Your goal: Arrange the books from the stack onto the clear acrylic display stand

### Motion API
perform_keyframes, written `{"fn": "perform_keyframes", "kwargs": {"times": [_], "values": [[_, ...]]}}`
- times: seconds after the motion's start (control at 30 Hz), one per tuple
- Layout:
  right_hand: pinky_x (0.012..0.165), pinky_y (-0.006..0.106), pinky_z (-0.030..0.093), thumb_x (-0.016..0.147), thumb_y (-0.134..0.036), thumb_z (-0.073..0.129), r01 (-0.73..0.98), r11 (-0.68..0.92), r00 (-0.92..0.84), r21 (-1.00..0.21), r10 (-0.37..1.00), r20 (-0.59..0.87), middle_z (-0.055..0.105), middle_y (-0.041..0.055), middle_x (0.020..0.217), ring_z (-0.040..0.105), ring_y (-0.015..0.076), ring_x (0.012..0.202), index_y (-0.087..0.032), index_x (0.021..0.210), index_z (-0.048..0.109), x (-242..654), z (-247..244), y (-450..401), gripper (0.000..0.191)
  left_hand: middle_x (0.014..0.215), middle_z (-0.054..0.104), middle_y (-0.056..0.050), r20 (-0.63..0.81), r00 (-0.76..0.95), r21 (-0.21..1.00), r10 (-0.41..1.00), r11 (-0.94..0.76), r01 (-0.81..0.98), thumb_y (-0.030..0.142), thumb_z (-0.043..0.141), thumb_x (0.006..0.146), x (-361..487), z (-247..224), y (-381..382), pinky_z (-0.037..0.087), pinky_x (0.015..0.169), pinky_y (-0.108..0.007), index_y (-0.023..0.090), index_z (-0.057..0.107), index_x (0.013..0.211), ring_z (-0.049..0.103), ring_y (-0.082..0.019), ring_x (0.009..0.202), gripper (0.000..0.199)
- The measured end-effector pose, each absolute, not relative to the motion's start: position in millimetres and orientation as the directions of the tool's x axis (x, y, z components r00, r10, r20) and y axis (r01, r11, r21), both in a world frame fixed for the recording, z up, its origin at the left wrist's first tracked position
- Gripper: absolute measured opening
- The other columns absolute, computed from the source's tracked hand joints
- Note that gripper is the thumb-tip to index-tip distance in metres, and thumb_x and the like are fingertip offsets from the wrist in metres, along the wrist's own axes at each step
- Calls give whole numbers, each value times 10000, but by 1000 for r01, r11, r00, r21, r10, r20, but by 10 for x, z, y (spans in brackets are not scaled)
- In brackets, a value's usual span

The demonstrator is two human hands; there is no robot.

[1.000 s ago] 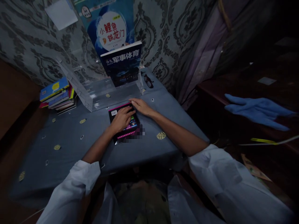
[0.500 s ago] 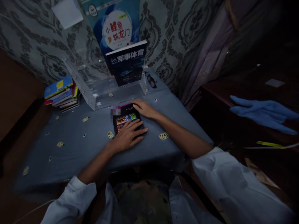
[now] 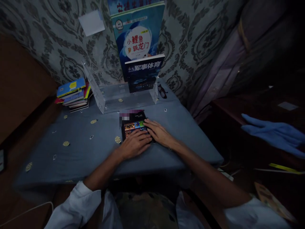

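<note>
A dark book [image 3: 134,119] with bright picture panels on its cover lies flat on the cloth-covered table. My left hand [image 3: 136,145] rests palm down over its lower part, fingers stretched out to the right. Across the book's right edge lies my right hand [image 3: 159,133], flat with its fingers extended and close to the left fingertips. The hands hide the lower and right parts of the cover.
Behind the book, a clear acrylic rack [image 3: 101,106] holds a dark magazine [image 3: 143,74] and a blue book [image 3: 119,38] upright. A stack of books [image 3: 71,90] stands left; glasses [image 3: 162,92] lie right. A blue glove [image 3: 274,133] is on a dark surface at right.
My right hand has slid down from the book's top right corner to its right edge, nearer my left hand. My left hand stays on the lower part. The camera view has shifted.
</note>
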State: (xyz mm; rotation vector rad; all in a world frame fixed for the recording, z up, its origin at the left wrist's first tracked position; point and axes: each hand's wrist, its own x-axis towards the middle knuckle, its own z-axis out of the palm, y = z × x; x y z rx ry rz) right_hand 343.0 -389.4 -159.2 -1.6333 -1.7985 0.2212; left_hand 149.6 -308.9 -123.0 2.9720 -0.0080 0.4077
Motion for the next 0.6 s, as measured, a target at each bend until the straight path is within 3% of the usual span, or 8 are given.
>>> {"fn": "perform_keyframes", "kwargs": {"times": [0.13,0.33,0.6], "values": [[1176,555,373,987,-257,428,840,177,28,-513,930,367,527,115,1494,473,262,1401,-236,1426,542,3347,-1587,-4108,453,1274,684,-91,304,951,191,55,-982,-4,285,437,1031,1399,-1208,-3122,444,1118,-438,226,634,1275,591,-211,1264,319],[1176,583,361,996,-308,460,865,168,-1,-473,943,332,485,117,1527,449,277,1417,-262,1467,493,3235,-1523,-4320,474,1434,582,-87,295,937,219,185,-968,122,258,467,1023,1078,-1261,-3170,372,1176,-473,256,541,1385,499,-214,1380,370],[1188,568,358,1007,-343,452,878,151,-3,-455,951,310,453,106,1552,411,271,1441,-265,1484,471,3196,-1475,-4384,484,1578,393,-151,262,882,228,392,-913,338,386,525,1003,810,-1328,-3103,340,1186,-548,219,473,1444,334,-291,1486,474]]}}
